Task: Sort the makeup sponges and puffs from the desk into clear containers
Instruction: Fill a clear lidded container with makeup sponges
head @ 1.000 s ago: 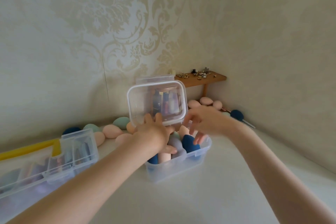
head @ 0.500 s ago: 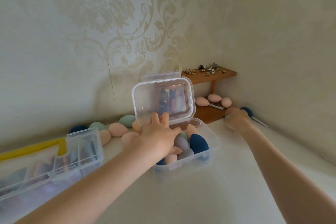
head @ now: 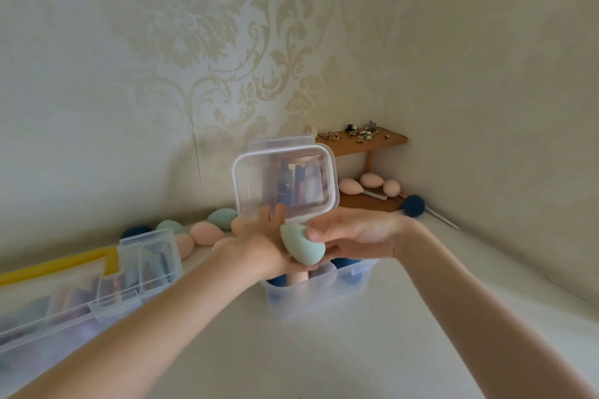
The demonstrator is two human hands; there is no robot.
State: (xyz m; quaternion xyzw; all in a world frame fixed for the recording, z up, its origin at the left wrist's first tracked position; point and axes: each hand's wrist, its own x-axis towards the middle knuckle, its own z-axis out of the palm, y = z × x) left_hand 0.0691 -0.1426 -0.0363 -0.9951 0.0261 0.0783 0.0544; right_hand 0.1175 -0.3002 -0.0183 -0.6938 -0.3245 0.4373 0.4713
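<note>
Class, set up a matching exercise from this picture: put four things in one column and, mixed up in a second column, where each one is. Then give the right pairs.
Things
1. mint green sponge
2. small jewellery pieces
3. dark blue puff on a stick
4. hinged lid

Places
A. on top of the wooden shelf
B. standing open behind the clear container
C. between the left hand and the right hand
D. on the desk by the right wall

Pairs: 1-C, 2-A, 3-D, 4-B
</note>
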